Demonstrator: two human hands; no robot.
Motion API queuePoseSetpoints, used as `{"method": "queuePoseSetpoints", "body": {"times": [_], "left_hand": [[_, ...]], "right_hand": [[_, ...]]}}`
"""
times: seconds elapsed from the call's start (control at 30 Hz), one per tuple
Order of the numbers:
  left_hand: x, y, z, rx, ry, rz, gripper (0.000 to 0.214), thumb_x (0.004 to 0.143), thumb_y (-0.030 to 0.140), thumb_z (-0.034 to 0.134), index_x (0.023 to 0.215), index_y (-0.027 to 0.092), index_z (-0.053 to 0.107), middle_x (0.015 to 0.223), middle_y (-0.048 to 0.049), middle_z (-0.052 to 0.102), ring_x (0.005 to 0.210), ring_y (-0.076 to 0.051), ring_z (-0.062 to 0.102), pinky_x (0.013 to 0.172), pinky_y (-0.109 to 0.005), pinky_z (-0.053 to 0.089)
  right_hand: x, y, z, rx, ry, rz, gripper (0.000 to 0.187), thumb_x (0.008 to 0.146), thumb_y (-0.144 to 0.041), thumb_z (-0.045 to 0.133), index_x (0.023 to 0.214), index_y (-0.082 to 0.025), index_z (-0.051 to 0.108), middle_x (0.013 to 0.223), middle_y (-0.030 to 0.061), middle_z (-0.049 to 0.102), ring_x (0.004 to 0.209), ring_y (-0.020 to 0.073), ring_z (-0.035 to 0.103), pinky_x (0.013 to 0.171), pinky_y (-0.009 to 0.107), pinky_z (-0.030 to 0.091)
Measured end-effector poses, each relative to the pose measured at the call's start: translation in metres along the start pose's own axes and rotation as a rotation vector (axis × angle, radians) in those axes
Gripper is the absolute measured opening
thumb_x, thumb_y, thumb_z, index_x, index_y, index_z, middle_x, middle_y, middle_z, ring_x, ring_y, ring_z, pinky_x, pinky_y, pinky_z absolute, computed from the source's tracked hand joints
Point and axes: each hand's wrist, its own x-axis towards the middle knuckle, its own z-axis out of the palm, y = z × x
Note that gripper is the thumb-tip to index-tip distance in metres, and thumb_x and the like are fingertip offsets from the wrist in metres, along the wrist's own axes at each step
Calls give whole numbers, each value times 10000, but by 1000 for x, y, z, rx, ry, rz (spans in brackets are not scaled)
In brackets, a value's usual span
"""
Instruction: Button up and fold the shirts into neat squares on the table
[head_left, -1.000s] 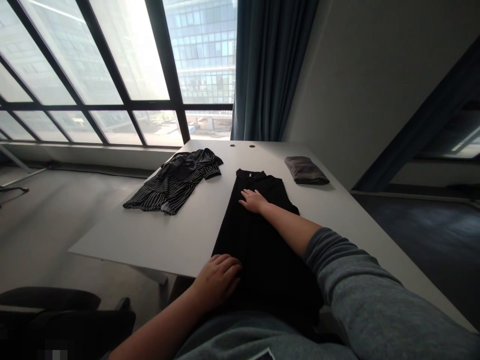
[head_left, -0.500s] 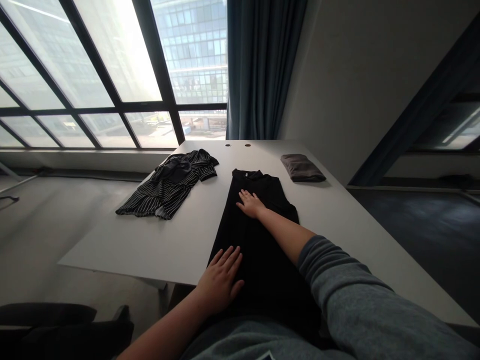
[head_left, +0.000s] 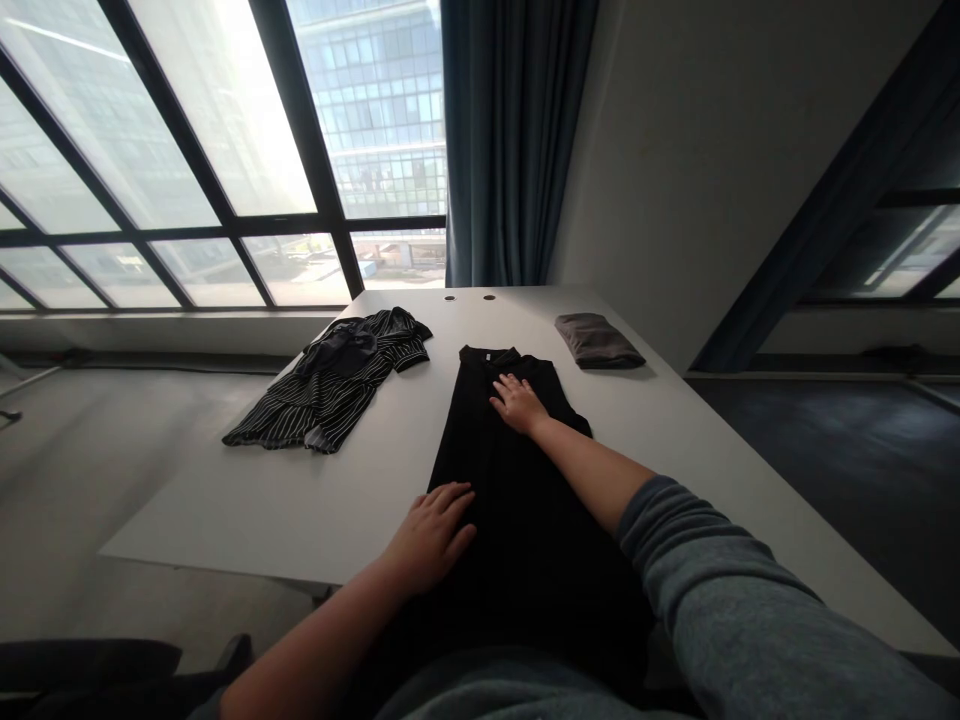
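A long black garment (head_left: pixel 525 530) lies flat lengthwise on the white table (head_left: pixel 247 525), with its collar at the far end. My right hand (head_left: pixel 519 403) rests flat on its upper part, just below the collar. My left hand (head_left: pixel 431 537) lies palm down near the garment's left edge, fingers close together. Neither hand grips the cloth. My forearms and grey sleeve hide part of the garment, and its near end is out of sight.
A black-and-white striped garment (head_left: pixel 330 385) lies crumpled at the table's left, and a folded grey cloth (head_left: pixel 598 340) sits at the far right. A black chair (head_left: pixel 90 665) stands at lower left. Large windows (head_left: pixel 210 170) and a blue curtain (head_left: pixel 510 140) lie beyond the table.
My left hand has drawn its spread fingers together and shifted slightly back across the garment. My right hand has slid slightly rightward on the cloth. The view has tilted a little.
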Motion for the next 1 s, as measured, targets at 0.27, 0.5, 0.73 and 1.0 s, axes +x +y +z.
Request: {"method": "queuePoseSetpoints", "body": {"times": [0.27,0.5,0.73,1.0], "left_hand": [[158,-54,-10,165,-16,-204,550,1063,381,402,1566,165,459,1705,-114,360,1562,-275,356,1265,-433,312],[294,-91,12,170,-67,-289,738,1054,470,337,1648,38,264,1741,-212,185,1623,-317,194,1296,-447,224],[343,-121,30,143,-116,-376,851,1027,620,257,1673,68,215,1753,-196,80,1635,-340,102,1303,-483,189],[376,-152,27,150,-133,-393,869,1023,637,230,1688,80,168,1767,-162,39,1643,-314,60,1315,-462,136]], "right_hand": [[7,104,-12,-67,-140,307,609,1071,-442,331,1615,-185,425,1712,163,312,1573,330,311,1252,562,291],[14,117,7,-31,-201,341,672,1070,-509,290,1684,-237,271,1763,113,158,1618,306,200,1283,578,187],[34,130,11,-2,-226,344,689,1064,-553,268,1698,-291,212,1777,67,93,1632,300,134,1288,609,119],[75,143,18,23,-238,346,710,1056,-559,258,1703,-273,197,1779,61,68,1632,331,112,1274,664,88]]}}
